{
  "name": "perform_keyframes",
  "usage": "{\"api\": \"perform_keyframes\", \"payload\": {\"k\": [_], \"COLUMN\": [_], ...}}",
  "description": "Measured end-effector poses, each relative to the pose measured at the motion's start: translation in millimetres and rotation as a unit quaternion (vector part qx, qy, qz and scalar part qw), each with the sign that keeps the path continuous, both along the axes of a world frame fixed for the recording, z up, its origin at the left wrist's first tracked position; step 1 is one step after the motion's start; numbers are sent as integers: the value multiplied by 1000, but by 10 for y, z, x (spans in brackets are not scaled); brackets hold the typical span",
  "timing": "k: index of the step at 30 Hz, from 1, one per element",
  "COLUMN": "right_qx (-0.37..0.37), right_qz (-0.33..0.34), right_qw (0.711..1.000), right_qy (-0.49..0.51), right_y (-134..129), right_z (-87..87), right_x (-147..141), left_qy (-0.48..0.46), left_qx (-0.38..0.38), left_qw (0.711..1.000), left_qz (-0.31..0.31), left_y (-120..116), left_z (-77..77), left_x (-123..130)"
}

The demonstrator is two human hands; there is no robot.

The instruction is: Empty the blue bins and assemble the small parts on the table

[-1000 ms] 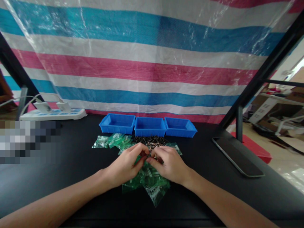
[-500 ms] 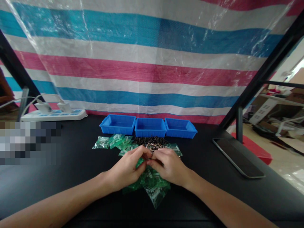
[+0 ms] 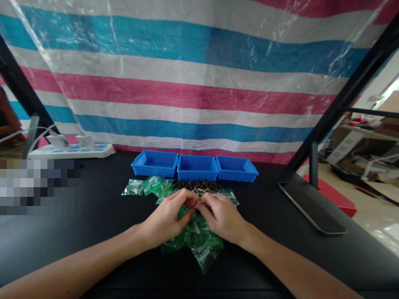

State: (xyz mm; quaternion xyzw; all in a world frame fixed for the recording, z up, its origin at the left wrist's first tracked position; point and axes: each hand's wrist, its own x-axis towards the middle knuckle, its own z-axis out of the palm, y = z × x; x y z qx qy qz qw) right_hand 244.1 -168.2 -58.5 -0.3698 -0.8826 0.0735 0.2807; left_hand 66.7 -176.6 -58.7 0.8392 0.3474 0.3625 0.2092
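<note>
My left hand [image 3: 173,214] and my right hand [image 3: 222,214] meet at the fingertips over the middle of the table. Both are closed in a pinch around something small and shiny that I cannot make out. Under and in front of them lie green plastic packets [image 3: 202,245], several of them overlapping. Just beyond the fingers is a pile of dark screws [image 3: 199,185], with small copper-coloured metal pieces partly hidden by my hands. More green packets [image 3: 157,185] lie to the left of the pile, and a clear greenish packet [image 3: 230,195] to the right.
Three blue trays [image 3: 198,169] stand in a row behind the pile. A phone [image 3: 311,207] lies at the right of the black table [image 3: 118,216]. At the back left sits a white power strip [image 3: 71,151] with plugs. A striped sheet [image 3: 187,95] hangs behind.
My fingertips have shifted slightly, with the right thumb and forefinger a little more apart. The packets, screws and trays stay where they were.
</note>
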Motion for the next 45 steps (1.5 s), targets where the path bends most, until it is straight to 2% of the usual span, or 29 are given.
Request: {"api": "perform_keyframes", "payload": {"k": [15, 29, 35, 40, 45], "right_qx": [-30, -89, -67, -28, -25], "right_qz": [30, -7, -6, -3, 3], "right_qw": [999, 990, 993, 998, 999], "right_qy": [15, 113, 101, 59, 32], "right_y": [-10, -137, -127, -110, -100], "right_z": [-3, 20, 34, 15, 10], "right_x": [4, -125, -103, -87, -72], "left_qy": [22, 32, 8, 12, 15], "left_qx": [45, 116, 82, 68, 56], "left_qw": [998, 991, 996, 997, 998], "left_qz": [-29, -64, -32, -30, -32], "left_y": [-17, -81, -81, -87, -85], "left_z": [8, 48, 38, 30, 29], "left_x": [-10, -28, -8, -1, 1]}}
